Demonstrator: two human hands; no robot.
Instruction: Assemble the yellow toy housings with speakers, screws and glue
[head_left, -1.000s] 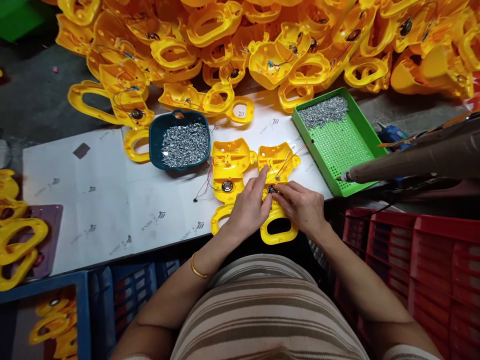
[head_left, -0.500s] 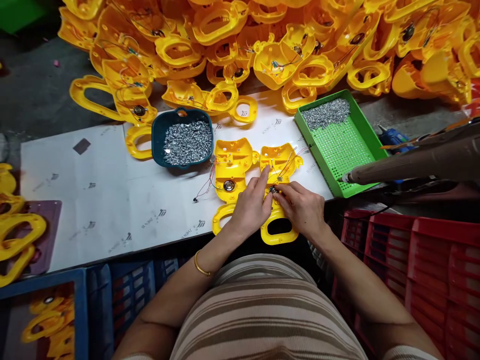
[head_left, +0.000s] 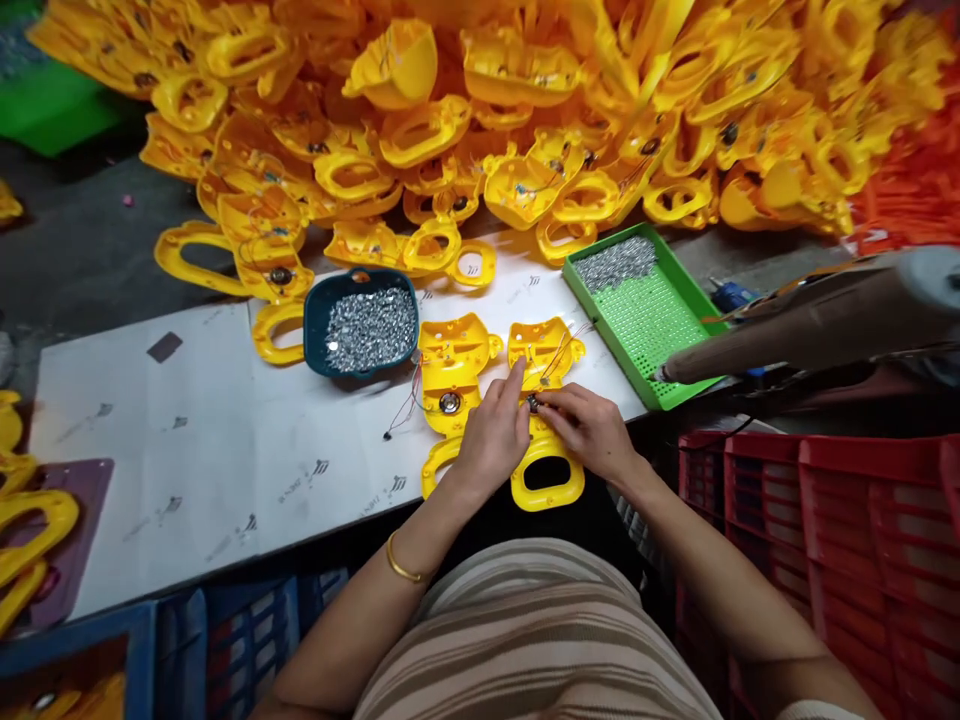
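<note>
A yellow plastic half-shell (head_left: pixel 546 340) with a loop handle lies hollow side up at the table's front edge, wires inside it. Over its left side rests my left hand (head_left: pixel 491 435), index finger stretched out onto the shell and thumb apart; its other fingers are partly hidden. My right hand (head_left: pixel 592 430) pinches a small dark round speaker (head_left: pixel 533 402) at the middle of the same shell. To the left, touching or nearly touching my left hand, is a second yellow half-shell (head_left: pixel 454 345) with a round speaker (head_left: pixel 449 403) seated in it and loose wires trailing out.
A dark teal bin (head_left: pixel 311 335) of small metal screws stands left of the shells. The green perforated tray (head_left: pixel 660 335), with more screws, stands right. A large heap of yellow shells (head_left: pixel 360 175) lies behind. Red crates (head_left: pixel 817 540) and a brown pole-like object (head_left: pixel 795 315) are at right.
The camera view has shifted, so the table and shells sit lower and slightly left in the picture. Both hands keep nearly the same places on the shell.
</note>
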